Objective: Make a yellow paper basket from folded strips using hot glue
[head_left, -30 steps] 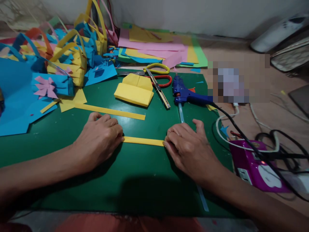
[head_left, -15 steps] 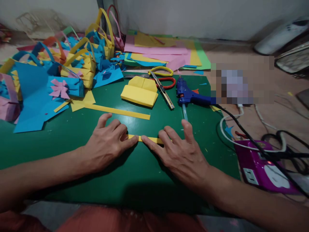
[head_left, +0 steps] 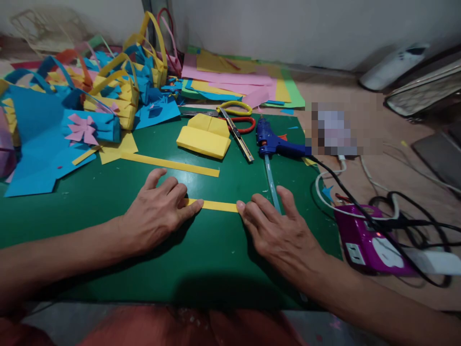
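Across the green table (head_left: 216,257), a narrow yellow strip (head_left: 220,206) lies under both thumbs, the left hand (head_left: 156,211) and right hand (head_left: 279,228) loosely curled; whether they pinch it I can't tell. The glue gun's (head_left: 265,138) stick (head_left: 271,180) runs behind the right hand, while folded yellow paper (head_left: 203,142), a cutter (head_left: 238,138) and scissors (head_left: 237,104) lie beyond.

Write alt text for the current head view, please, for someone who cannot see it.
The left hand and right hand touch a yellow strip on a green board; beyond lie another yellow strip, folded yellow paper, a cutter, scissors and a blue glue gun.
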The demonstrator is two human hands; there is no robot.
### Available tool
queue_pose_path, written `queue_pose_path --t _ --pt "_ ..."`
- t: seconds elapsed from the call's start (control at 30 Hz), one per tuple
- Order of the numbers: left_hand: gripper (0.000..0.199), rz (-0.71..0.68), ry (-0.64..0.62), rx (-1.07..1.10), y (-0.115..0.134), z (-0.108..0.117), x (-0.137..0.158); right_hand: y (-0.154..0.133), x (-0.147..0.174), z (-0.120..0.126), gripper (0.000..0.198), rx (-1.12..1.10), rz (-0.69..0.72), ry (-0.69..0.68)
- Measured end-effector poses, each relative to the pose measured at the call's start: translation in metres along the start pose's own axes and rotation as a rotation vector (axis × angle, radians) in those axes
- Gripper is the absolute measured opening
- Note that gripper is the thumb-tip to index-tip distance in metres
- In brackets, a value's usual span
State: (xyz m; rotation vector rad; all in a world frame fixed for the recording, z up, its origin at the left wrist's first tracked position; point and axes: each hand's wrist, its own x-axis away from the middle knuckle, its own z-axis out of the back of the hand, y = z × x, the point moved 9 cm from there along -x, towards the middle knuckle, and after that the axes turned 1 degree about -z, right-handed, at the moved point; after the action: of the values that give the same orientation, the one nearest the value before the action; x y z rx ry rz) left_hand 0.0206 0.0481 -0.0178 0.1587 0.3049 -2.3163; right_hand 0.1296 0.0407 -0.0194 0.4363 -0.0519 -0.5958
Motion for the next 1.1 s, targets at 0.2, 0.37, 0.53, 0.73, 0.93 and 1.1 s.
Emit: queue_pose_path --t 0.2,0.37,0.53,0.73,0.93,1.1 --pt "0.038 0.005 0.037 0.044 -0.003 0.000 0.001 0.009 0.012 0.002 0.040 0.106 -0.049 0.005" --pt "0.038 0.038 0.047 0.030 -0.005 0.000 0.003 0.011 0.014 0.000 0.040 0.156 -0.089 0.005" --pt "0.024 0.155 0.035 0.153 -0.012 0.002 0.004 0.026 0.017 -0.001 0.036 0.131 -0.161 -0.019" --pt "0.020 0.232 0.025 0.384 -0.010 0.002 -0.004 0.042 0.006 0.023 0.030 -0.201 -0.253 0.096" --pt "0.025 0.135 0.091 0.222 0.012 0.006 -0.013 0.025 -0.021 0.008 0.008 -0.578 -0.238 0.028" --pt "0.025 0.099 0.138 0.194 0.017 0.005 -0.015 0.012 -0.031 -0.007 0.002 -0.644 -0.224 -0.048"
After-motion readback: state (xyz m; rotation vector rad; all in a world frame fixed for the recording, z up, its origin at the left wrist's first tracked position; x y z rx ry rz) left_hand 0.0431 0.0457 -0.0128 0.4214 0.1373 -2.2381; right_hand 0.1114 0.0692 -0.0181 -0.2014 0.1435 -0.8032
